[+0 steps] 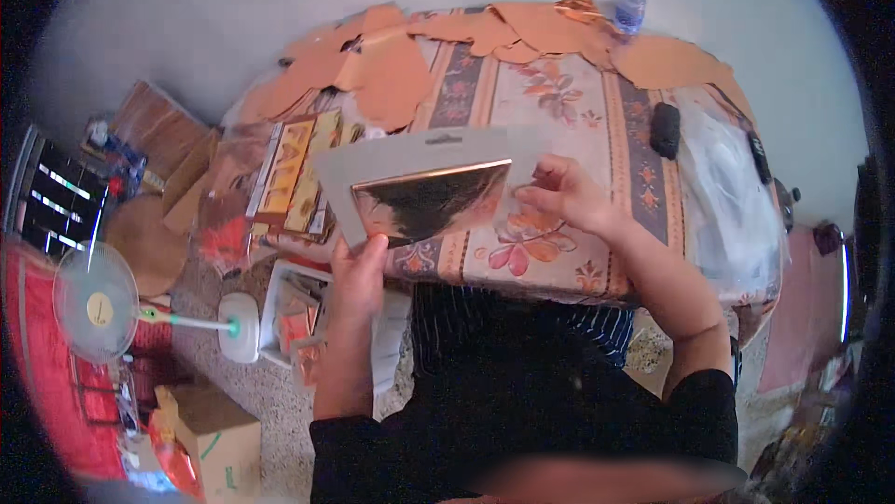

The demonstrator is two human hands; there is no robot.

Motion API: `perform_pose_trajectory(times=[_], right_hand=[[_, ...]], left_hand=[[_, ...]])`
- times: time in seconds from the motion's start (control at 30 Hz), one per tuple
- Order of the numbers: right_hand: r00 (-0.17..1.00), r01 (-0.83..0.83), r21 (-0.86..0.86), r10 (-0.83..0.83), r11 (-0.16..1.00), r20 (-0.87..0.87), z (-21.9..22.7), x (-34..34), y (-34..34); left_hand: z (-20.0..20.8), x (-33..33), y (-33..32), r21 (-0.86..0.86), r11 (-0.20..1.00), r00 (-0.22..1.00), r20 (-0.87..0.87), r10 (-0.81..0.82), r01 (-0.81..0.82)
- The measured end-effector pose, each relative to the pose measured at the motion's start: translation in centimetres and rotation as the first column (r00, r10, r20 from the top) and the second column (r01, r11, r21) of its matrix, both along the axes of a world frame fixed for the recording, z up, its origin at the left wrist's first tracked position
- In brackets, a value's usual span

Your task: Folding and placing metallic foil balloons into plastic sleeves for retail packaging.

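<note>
A flat white packet [337,178] with a hang slot at its top is held tilted over the near part of the table. Shiny gold-copper foil [438,201] fills its middle and reflects a dark shape. My left hand [359,266] grips the packet's lower left corner, thumb on the front. At the packet's right edge is my right hand [569,194], its fingers curled and pinched together. Whether those fingertips hold the edge or something small cannot be made out.
Orange-brown cut sheets [382,75] lie along the back of the table with its flowered cover [550,84]. A bottle [631,5] stands behind. Foil letter packs [294,168] lie left, clear plastic [722,187] right. Below are a white bin [273,317], fan [96,303] and carton [224,439].
</note>
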State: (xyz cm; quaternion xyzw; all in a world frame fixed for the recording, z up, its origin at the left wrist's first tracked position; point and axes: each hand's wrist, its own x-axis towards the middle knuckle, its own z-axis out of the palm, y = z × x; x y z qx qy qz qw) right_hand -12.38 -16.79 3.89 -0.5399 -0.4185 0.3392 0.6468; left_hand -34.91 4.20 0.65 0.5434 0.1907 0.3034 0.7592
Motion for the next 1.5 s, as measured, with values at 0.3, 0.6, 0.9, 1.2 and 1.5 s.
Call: perform_pose_trajectory(times=[0.3, 0.6, 0.9, 1.2, 1.5], right_hand=[[0.994, 0.096, -0.202, -0.105, 0.975, -0.034, -1.2, -0.3, -0.6], [0.996, 0.035, -0.28, -0.057, 0.959, -0.072, -1.2, -1.0, -0.7], [0.993, 0.117, -0.339, -0.108, 0.933, 0.044, -1.0, -0.9, -1.1], [0.996, 0.091, -0.333, -0.091, 0.939, 0.018, -1.0, -1.1, -0.8], [0.94, 0.245, -0.241, -0.169, 0.939, 0.298, -3.0, -0.6, -1.1]], left_hand=[[-10.9, -17.6, 10.6, -0.205, 0.979, 1.0, 0.001, 0.019, -0.019], [-32.8, -36.6, 1.8, -0.913, 0.372, 0.985, -0.145, 0.089, -0.168], [-39.0, -33.5, 5.0, -0.797, 0.454, 0.811, -0.075, 0.58, -0.398], [-34.8, -27.9, 7.0, -0.294, 0.405, 0.458, -0.791, 0.406, -0.866], [-9.2, -6.2, 3.0, 0.103, 0.756, 0.516, -0.788, -0.335, 0.647]])
